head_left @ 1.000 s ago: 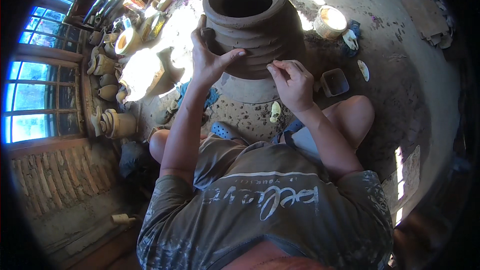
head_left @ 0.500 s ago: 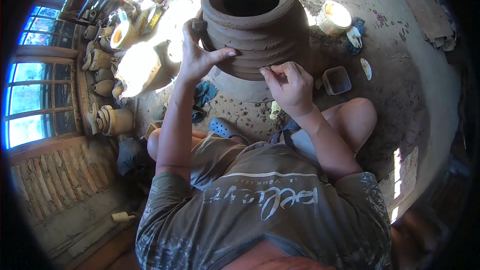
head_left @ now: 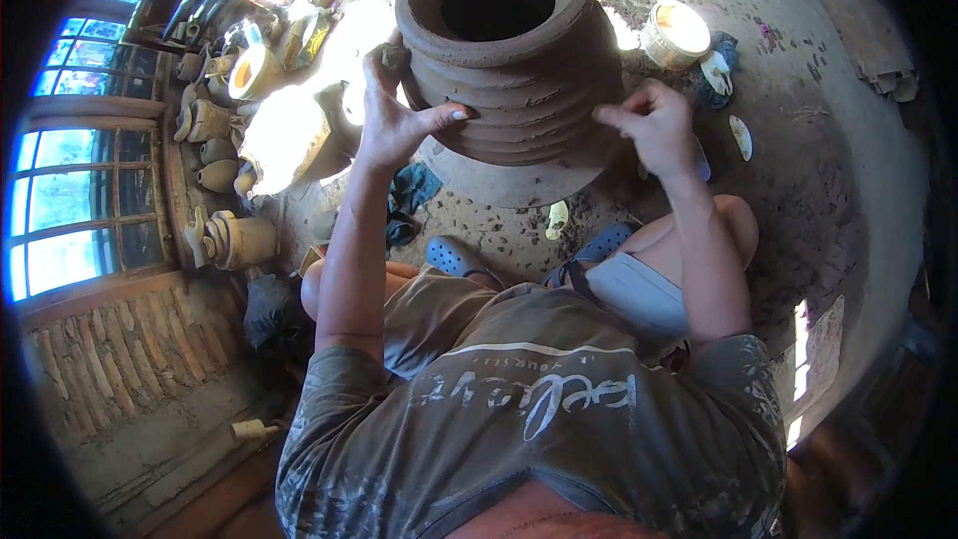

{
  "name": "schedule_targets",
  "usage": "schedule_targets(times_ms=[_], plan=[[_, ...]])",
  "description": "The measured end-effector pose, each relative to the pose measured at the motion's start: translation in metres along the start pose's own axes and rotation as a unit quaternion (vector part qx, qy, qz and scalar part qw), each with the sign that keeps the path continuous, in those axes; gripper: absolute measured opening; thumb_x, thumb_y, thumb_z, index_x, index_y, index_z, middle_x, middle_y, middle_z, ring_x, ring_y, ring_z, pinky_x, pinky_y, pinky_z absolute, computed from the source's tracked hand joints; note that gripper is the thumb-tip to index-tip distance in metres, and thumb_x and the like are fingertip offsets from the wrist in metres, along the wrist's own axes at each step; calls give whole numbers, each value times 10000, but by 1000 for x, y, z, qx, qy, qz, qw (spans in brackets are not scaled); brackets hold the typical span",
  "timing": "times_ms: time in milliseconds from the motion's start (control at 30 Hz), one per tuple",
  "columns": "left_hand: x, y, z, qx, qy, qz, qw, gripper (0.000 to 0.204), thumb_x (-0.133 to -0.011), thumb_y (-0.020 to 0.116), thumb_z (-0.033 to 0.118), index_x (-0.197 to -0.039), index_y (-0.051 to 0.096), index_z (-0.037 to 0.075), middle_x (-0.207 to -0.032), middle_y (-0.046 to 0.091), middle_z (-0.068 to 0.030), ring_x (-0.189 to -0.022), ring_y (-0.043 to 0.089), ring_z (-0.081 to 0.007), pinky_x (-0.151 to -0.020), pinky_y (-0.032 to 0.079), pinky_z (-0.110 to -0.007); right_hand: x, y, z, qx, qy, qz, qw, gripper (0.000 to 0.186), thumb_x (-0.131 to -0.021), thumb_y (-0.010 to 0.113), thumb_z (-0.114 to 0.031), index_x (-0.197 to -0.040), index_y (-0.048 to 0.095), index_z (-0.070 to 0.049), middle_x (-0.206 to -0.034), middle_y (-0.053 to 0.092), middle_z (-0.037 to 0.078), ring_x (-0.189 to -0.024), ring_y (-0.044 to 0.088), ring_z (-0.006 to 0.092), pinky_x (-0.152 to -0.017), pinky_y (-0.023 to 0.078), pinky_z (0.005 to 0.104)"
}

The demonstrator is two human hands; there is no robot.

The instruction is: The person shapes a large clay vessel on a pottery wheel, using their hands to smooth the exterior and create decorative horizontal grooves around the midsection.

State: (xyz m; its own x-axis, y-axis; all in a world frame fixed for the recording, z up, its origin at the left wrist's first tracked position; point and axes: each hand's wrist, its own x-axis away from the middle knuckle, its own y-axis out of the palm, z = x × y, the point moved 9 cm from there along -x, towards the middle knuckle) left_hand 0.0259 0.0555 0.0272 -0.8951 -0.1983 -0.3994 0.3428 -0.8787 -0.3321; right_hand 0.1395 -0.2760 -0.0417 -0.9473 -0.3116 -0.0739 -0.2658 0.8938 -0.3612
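Head view, hands first: at 11 o'clock, the left hand [head_left: 394,130] is bracing the left flank of a wide-rimmed clay jar [head_left: 514,70], its thumb lying on the ridged wall and its fingers curling around the side. A dark lump [head_left: 396,57] is sitting at those fingers; whether they are gripping it, I cannot tell. The jar is standing upright at 12 o'clock on a grey round slab [head_left: 519,192]. At 2 o'clock, the right hand [head_left: 654,125] is pointing its bunched thumb and forefinger at the lower right wall, touching it or nearly so; anything between them is staying hidden.

Working over the outer ridges seems to be the step in hand; the next touch would be calling for light, even pressure against the braced side.

Around this, a paned window [head_left: 65,195] is glowing at 9 o'clock, with small rounded jars [head_left: 217,176] and stacked pale pots [head_left: 246,244] lining its inner side. Clay crumbs are dotting the earthen floor [head_left: 479,223] near a blue clog [head_left: 454,257]. Between 1 and 2 o'clock, a pale tub [head_left: 667,48] is catching sunlight; farther out at 2, flat brown sheets [head_left: 868,35] are lying.
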Motion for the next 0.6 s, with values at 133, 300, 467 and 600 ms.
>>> schedule_targets(times_ms=[133, 300, 467, 600], plan=[[4, 6, 6, -28, 11, 17, 999, 1281, -607, 1036, 428, -1523, 279, -52, -1551, 473, -262, -1456, 464, -323, -1234, 362, -474, -20, -19, 4, -202, -2, 57, 978, 192, -871, 843, -156, -855, 733, 0, -760, 732, 123, -737, 696, 142, -651, 533, 326], [15, 16, 19, -23, -9, 65, 998, 1232, -653, 1036, 360, -1511, 273, -89, -1508, 483, -278, -1419, 495, -330, -1220, 384, -467, 17, 13, 0, -7, -67, 2, 998, 119, -931, 703, -103, -929, 713, 16, -753, 673, 47, -630, 621, 100, -604, 515, 282], [26, 29, 32, -62, -10, 110, 992, 1209, -672, 1034, 338, -1501, 275, -107, -1466, 499, -286, -1393, 514, -337, -1192, 413, -457, 68, 43, -34, 29, -126, 64, 990, 440, -849, 692, -43, -1277, 670, 56, -845, 717, 158, -722, 727, 278, -681, 585, 374], [35, 36, 39, -112, -30, 149, 982, 1218, -663, 1038, 356, -1487, 283, -128, -1412, 551, -297, -1342, 564, -351, -1140, 460, -459, 92, 71, -49, 79, -176, 83, 978, 799, -860, 654, -15, -1602, 372, 65, -839, 693, 130, -699, 703, 290, -674, 590, 402]])
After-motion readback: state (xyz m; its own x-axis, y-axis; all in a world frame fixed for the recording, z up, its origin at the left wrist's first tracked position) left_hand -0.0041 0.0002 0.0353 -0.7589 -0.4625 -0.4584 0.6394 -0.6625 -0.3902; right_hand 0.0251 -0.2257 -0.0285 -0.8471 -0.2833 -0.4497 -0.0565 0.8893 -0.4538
